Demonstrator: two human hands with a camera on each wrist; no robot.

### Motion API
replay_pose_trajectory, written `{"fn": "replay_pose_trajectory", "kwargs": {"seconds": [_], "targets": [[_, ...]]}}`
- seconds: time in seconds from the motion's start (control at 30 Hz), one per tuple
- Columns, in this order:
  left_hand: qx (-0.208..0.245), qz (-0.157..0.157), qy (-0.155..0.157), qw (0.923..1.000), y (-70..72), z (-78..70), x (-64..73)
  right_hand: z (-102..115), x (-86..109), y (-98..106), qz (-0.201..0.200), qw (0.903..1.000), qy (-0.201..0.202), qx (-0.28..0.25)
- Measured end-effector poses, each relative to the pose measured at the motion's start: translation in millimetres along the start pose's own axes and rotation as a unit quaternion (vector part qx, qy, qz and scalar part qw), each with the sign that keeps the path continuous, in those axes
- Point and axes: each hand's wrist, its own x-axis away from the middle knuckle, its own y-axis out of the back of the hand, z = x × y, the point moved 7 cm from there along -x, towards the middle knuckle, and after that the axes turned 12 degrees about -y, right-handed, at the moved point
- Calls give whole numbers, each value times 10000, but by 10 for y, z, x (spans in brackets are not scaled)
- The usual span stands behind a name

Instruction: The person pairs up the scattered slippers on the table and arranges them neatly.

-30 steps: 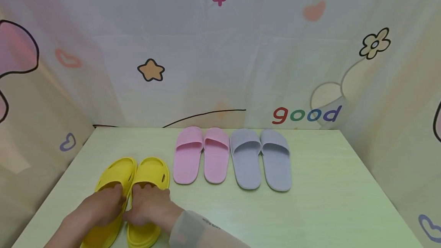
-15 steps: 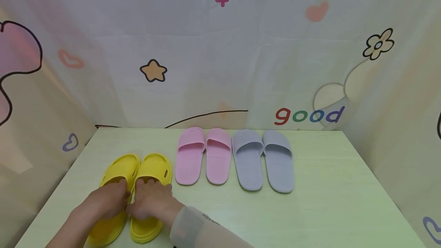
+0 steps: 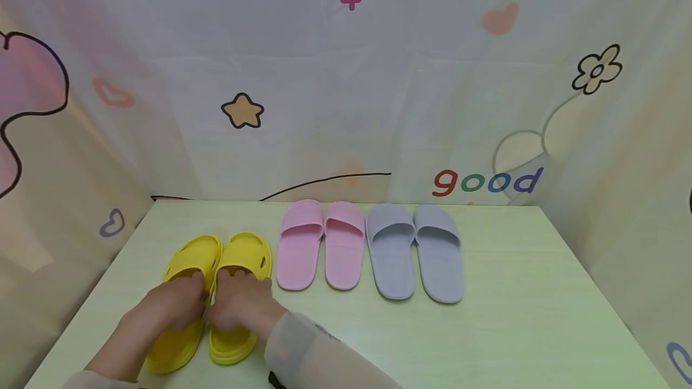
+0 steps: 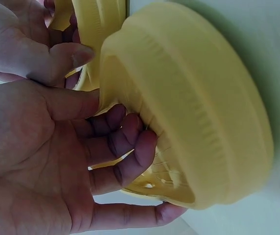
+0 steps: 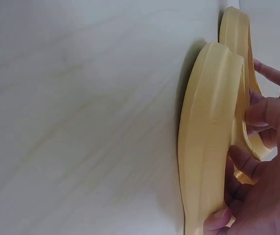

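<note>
Two yellow slippers lie side by side on the left of the table, toes away from me. My left hand [image 3: 184, 302] grips the left yellow slipper [image 3: 196, 252], with its fingers under the strap and its thumb on the inner side. On the right yellow slipper [image 3: 246, 250], my right hand [image 3: 243, 298] has a similar hold, fingertips tucked under the strap. In the left wrist view, the thumb and curled fingers of the left hand [image 4: 37, 161] hold the strap edge. The right wrist view has the right hand [image 5: 272, 196] at the slipper's side [image 5: 206, 137].
A pair of pink slippers [image 3: 297, 251] stands at the back of the table, just right of the yellow pair. Beside them is a grey pair [image 3: 393, 263]. A printed curtain [image 3: 324, 107] rises behind the table's back edge [image 3: 497, 206].
Both yellow slippers have slid away from me, toward the back of the table, with my hands still holding them. The pink and grey pairs have stayed put.
</note>
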Motion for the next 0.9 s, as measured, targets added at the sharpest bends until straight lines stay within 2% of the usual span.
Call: {"fn": "replay_pose_trajectory", "kwargs": {"seconds": [0.47, 0.9], "targets": [[-22, 22, -208, 9998, 106, 38, -129, 13, -134, 67, -44, 9996, -270, 13], [-34, 74, -199, 9998, 169, 57, -257, -12, -281, 111, -1, 9996, -242, -140]]}}
